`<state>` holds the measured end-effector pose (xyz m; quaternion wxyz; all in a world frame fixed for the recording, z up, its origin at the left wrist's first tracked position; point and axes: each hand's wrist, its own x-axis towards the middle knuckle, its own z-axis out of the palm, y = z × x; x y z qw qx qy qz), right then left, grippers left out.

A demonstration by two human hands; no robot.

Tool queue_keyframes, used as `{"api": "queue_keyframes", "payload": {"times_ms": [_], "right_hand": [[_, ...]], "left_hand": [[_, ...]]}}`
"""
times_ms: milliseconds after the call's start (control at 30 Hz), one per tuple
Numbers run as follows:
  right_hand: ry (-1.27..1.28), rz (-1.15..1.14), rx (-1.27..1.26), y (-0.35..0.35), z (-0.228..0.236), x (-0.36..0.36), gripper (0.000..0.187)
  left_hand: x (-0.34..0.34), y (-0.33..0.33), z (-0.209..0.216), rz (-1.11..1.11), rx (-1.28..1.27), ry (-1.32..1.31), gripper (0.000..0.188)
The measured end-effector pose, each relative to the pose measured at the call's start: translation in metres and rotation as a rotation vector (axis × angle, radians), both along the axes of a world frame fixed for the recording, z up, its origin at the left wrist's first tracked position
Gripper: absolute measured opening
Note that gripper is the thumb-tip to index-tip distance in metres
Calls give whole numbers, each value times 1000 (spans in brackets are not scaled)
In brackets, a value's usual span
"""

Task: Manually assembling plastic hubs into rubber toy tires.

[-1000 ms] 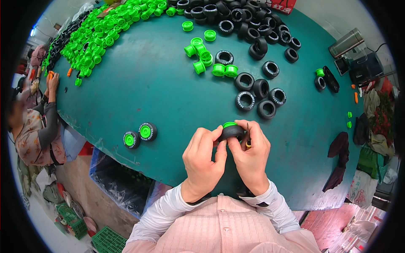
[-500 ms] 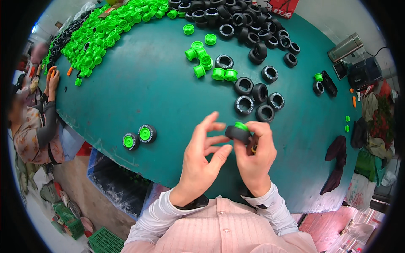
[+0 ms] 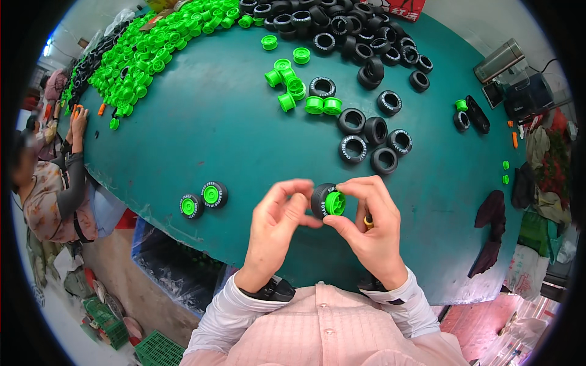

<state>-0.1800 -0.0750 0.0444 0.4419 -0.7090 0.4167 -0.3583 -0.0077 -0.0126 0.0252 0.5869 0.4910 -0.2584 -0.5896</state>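
Observation:
My right hand (image 3: 375, 226) grips a toy wheel, thumb below and fingers above, in front of my chest. The wheel is a black tyre (image 3: 318, 201) with white lettering around a bright green spoked rim (image 3: 334, 203), which faces right. A small yellow thing (image 3: 368, 221) shows at the curled fingers of that hand; its kind is unclear. My left hand (image 3: 274, 222) is beside the tyre's left side, fingers apart and bent, fingertips close to it. Two wheels with green rims fitted, one wheel (image 3: 190, 206) and another wheel (image 3: 214, 194), rest on the table to the left.
Loose black tyres (image 3: 384, 160) and green rims (image 3: 314, 105) lie ahead on the green table (image 3: 244, 146). Heaps of green rims (image 3: 131, 67) and black tyres (image 3: 342, 24) cover its far side. A dark cloth (image 3: 490, 229) lies right. Another person (image 3: 49, 189) works at left.
The wheel in my right hand has turned so its green rim faces right, and has shifted slightly left. My left hand has moved a little left and down, its fingers bending more.

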Motion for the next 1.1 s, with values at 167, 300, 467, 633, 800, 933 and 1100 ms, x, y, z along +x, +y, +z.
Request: {"api": "queue_keyframes", "payload": {"times_ms": [167, 300, 467, 633, 800, 933, 1100], "right_hand": [[116, -50, -240, 7, -11, 7, 45], [224, -73, -332, 7, -9, 9, 51], [319, 22, -549, 2, -16, 4, 54], [373, 163, -579, -7, -8, 2, 54], [386, 158, -583, -7, -13, 1, 50], [420, 162, -630, -4, -15, 5, 45], [411, 111, -653, -1, -20, 3, 41]], "left_hand": [[2, -2, -1, -116, 35, 1, 22], [-1, -1, -2, -66, 12, -46, 16], [-8, -2, -1, -52, -29, -197, 13], [-10, 2, -5, -62, 2, -352, 14], [-12, 2, -7, -65, -12, -400, 16], [-11, 0, -10, -53, -15, -344, 18], [-12, -1, -9, -97, -85, -223, 19]]}}
